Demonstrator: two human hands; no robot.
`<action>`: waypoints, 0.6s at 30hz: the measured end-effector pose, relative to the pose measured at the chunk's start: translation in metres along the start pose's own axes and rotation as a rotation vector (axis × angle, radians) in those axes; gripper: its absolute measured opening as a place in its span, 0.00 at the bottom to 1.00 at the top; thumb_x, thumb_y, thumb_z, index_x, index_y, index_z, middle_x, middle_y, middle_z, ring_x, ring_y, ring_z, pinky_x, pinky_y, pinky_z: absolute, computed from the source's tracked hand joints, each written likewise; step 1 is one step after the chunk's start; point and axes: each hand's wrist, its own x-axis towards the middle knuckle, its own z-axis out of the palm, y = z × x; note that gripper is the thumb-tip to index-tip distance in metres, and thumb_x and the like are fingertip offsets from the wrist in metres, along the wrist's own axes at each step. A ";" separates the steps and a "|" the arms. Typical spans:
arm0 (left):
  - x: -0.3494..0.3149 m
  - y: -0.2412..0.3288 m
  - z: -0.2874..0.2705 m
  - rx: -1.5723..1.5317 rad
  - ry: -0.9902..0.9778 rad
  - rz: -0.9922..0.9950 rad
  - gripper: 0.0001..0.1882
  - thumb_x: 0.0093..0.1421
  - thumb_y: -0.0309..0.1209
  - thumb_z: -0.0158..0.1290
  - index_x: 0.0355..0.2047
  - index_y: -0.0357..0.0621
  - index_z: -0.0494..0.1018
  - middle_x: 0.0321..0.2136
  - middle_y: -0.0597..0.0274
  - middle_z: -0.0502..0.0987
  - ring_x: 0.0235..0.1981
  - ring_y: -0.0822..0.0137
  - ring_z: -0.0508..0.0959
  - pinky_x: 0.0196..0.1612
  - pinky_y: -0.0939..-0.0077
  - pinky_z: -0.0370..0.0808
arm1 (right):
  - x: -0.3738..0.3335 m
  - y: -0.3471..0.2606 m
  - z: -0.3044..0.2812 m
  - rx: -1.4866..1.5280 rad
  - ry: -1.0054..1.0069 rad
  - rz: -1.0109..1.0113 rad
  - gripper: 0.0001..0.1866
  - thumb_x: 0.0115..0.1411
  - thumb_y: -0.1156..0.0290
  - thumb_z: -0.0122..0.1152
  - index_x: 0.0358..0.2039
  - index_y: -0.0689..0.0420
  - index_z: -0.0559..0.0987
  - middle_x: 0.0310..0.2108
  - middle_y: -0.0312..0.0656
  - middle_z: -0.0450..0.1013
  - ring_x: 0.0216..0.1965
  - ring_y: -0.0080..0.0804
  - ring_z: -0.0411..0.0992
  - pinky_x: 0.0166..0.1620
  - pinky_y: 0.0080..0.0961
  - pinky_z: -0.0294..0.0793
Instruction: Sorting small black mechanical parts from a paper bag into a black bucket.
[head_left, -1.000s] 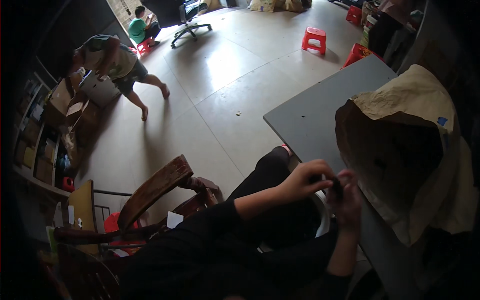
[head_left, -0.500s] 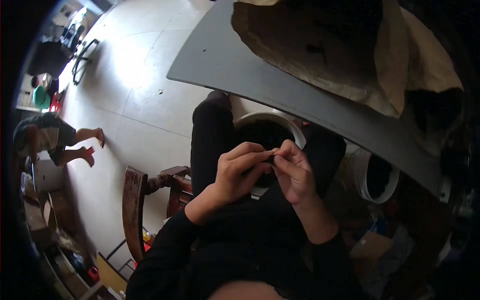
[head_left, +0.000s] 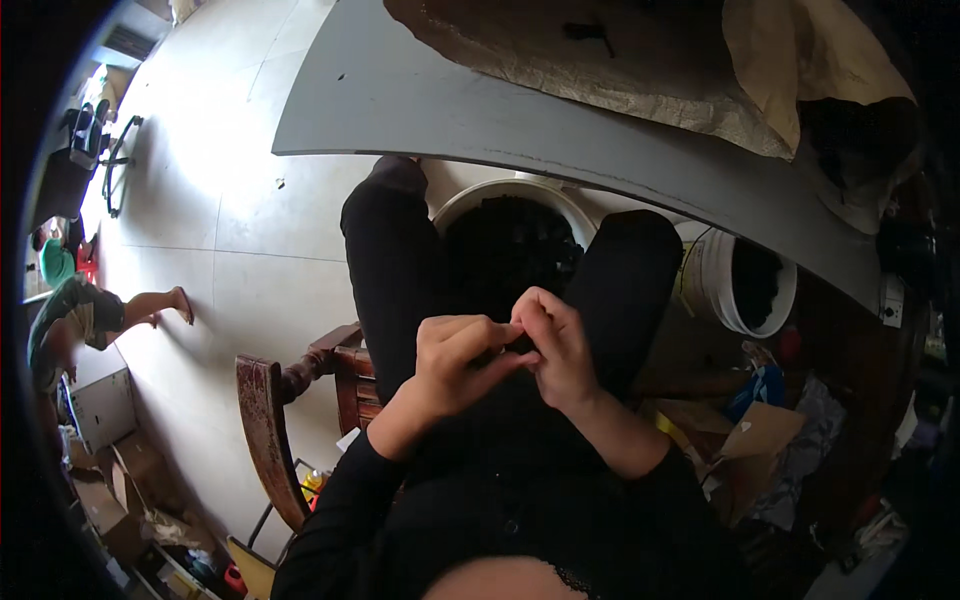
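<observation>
My left hand (head_left: 455,360) and my right hand (head_left: 560,345) meet over my lap, their fingertips pinched together. Something small and dark seems to sit between them, but the fingers and the black clothing behind hide its shape. Just beyond the hands, between my knees, stands a white bucket (head_left: 463,199) holding many small black pieces (head_left: 515,240). The near edge of a grey table (head_left: 420,105) passes over the far side of this bucket. On the table lies a large, open brown paper sack (head_left: 660,105) with a dark interior and a small black piece (head_left: 590,38) on it.
Right of my knee, a second white bucket (head_left: 730,285) with dark contents lies under the table edge. A wooden chair arm (head_left: 262,430) is at my left. Cardboard (head_left: 765,430) and plastic bags lie at lower right. Farther left, a person (head_left: 90,315) is on the pale floor (head_left: 170,210).
My view has shifted, showing more of the bucket between my knees. Both hands have moved a little lower and still meet at the fingertips; the right fingers are more curled.
</observation>
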 end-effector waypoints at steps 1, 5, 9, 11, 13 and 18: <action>0.000 -0.001 -0.002 -0.003 -0.003 0.004 0.17 0.37 0.34 0.66 0.25 0.37 0.75 0.13 0.62 0.71 0.14 0.70 0.73 0.18 0.81 0.67 | 0.000 -0.005 -0.002 -0.001 0.005 -0.004 0.17 0.62 0.54 0.46 0.31 0.56 0.70 0.21 0.27 0.62 0.18 0.10 0.58 0.18 0.10 0.56; 0.000 0.000 -0.029 -0.270 -0.203 -0.229 0.13 0.39 0.31 0.65 0.24 0.39 0.75 0.18 0.60 0.74 0.18 0.64 0.75 0.21 0.79 0.70 | -0.006 -0.029 -0.021 0.063 -0.391 0.313 0.18 0.61 0.56 0.48 0.36 0.61 0.71 0.20 0.31 0.65 0.20 0.13 0.61 0.23 0.09 0.59; 0.006 -0.005 -0.033 -0.448 -0.443 0.040 0.14 0.41 0.35 0.64 0.24 0.39 0.76 0.17 0.62 0.75 0.16 0.67 0.76 0.18 0.80 0.68 | -0.005 -0.036 -0.025 -0.052 -0.877 0.410 0.18 0.63 0.58 0.44 0.38 0.63 0.69 0.20 0.36 0.66 0.21 0.20 0.65 0.24 0.18 0.64; 0.005 -0.011 -0.032 -0.468 -0.485 0.039 0.14 0.41 0.35 0.64 0.25 0.40 0.76 0.17 0.62 0.75 0.17 0.66 0.76 0.19 0.80 0.68 | -0.009 -0.037 -0.020 -0.404 -0.835 0.205 0.15 0.63 0.61 0.44 0.36 0.61 0.69 0.20 0.37 0.66 0.21 0.22 0.66 0.25 0.20 0.66; 0.005 -0.011 -0.032 -0.438 -0.439 -0.008 0.14 0.41 0.35 0.64 0.24 0.39 0.76 0.18 0.62 0.76 0.18 0.66 0.76 0.20 0.80 0.69 | -0.005 -0.048 -0.015 -0.477 -0.778 0.170 0.14 0.62 0.63 0.45 0.36 0.63 0.69 0.18 0.40 0.66 0.20 0.25 0.67 0.25 0.23 0.67; 0.005 -0.007 -0.029 -0.373 -0.066 -0.319 0.10 0.48 0.29 0.58 0.30 0.37 0.73 0.27 0.60 0.75 0.22 0.73 0.71 0.29 0.83 0.67 | 0.081 -0.069 -0.025 -0.958 -0.468 -0.533 0.14 0.56 0.59 0.53 0.30 0.59 0.71 0.33 0.47 0.68 0.38 0.42 0.68 0.41 0.36 0.66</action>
